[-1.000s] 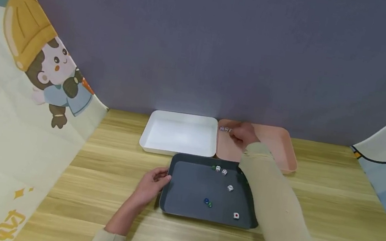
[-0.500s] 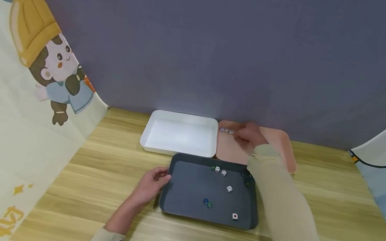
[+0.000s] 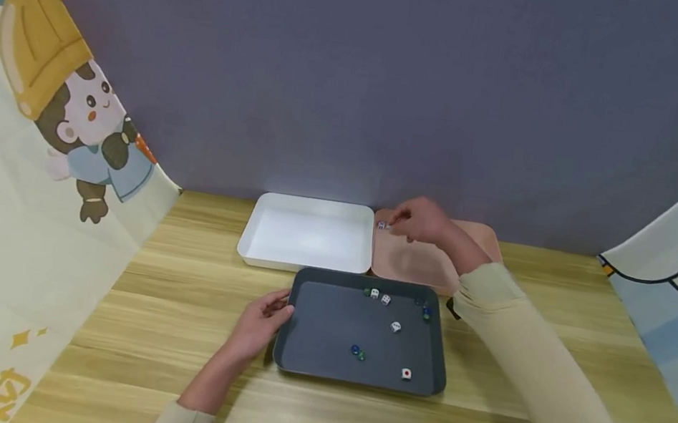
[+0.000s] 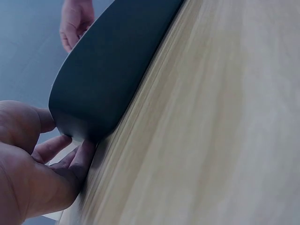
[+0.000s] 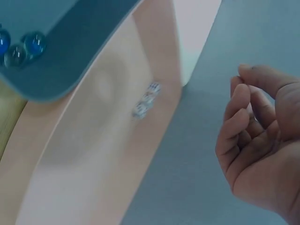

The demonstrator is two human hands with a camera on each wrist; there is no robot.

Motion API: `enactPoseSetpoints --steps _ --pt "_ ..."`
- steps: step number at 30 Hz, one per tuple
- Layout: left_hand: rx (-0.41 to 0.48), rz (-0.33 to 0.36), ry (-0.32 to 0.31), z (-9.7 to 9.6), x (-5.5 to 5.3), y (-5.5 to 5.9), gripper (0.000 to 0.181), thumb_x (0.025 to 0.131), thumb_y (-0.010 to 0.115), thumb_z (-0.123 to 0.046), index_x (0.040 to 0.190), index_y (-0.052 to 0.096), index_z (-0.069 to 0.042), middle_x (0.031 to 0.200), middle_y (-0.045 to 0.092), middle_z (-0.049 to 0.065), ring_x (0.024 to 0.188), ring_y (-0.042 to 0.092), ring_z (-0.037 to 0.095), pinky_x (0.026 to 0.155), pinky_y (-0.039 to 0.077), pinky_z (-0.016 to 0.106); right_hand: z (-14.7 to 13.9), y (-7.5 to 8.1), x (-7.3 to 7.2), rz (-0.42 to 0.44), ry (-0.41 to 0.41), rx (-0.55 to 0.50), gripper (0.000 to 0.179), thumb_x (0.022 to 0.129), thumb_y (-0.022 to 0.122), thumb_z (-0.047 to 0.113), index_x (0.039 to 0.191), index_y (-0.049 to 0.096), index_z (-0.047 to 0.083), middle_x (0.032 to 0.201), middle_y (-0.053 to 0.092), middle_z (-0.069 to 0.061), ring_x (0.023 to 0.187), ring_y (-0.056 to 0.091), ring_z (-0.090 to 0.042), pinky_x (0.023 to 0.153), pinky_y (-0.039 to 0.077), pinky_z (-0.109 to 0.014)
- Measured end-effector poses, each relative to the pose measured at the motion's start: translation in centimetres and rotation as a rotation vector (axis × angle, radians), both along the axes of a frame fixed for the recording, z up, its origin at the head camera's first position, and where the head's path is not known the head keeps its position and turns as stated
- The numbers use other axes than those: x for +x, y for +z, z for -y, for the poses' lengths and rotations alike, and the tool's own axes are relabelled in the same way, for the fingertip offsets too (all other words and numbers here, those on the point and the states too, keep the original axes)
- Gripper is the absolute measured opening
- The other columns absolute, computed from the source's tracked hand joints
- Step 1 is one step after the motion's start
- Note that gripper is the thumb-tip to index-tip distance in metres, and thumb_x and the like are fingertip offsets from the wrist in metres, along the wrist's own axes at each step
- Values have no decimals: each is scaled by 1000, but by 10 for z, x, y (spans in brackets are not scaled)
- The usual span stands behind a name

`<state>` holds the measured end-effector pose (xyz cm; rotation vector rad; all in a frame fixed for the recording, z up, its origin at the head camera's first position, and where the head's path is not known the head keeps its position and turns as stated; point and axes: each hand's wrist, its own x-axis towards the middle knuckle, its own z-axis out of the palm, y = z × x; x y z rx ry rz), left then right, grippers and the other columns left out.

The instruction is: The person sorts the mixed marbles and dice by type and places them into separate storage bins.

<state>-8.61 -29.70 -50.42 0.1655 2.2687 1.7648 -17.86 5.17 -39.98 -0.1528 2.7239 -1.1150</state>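
My left hand [image 3: 258, 322] grips the left edge of a dark grey tray [image 3: 316, 324], thumb at the rim and fingers against the outer wall [image 4: 108, 70]. Inside that tray lie several white dice [image 3: 396, 326] and several blue and green glass marbles [image 3: 355, 350]. Over the pink tray [image 3: 415, 269] is my right hand [image 3: 425, 221], fingers loosely curled, with nothing showing between thumb and fingertips in the right wrist view. A short row of dice [image 5: 147, 100] lies in the pink tray's far left corner, partly hidden by the right hand in the head view.
A white tray [image 3: 310, 233] stands left of the pink one, side by side along the back. The dark tray sits in front of both on the wood-patterned table [image 3: 166, 332]. A dark blue-grey cloth [image 3: 357, 84] rises behind, with printed cloths at both sides.
My right hand has let go by the dice row, lifted, and come back left over the pink tray. The left hand stays at the dark tray; the head view has shifted slightly.
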Motion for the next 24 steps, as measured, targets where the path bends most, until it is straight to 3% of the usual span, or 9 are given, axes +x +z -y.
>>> enactPoseSetpoints --steps 7,12,17,24 --pt "-7 8 15 0 -1 -1 43 96 63 -12 136 54 0 115 60 17 106 57 28 84 50 37 26 14 36 -103 156 -35 15 91 69 13 102 73 5 90 67 -6 67 61 -20 65 53 -42" --pt "-13 10 5 -1 -1 -2 43 96 63 -13 136 54 -1 116 60 17 107 57 28 84 50 37 37 9 61 -165 212 -31 8 88 69 8 93 75 5 79 66 0 58 55 -16 59 49 -33" --pt "-24 19 -6 1 1 -2 43 96 62 -12 137 53 1 115 61 18 106 58 29 83 50 38 43 -8 73 -145 126 -75 8 88 68 8 92 75 3 78 68 0 58 54 -15 58 47 -32" --pt "-20 33 0 -1 0 -2 43 97 61 -13 137 53 -2 114 61 15 105 58 27 83 51 37 47 -26 82 -169 -7 35 7 85 73 13 90 76 9 79 67 4 66 56 -12 65 48 -33"
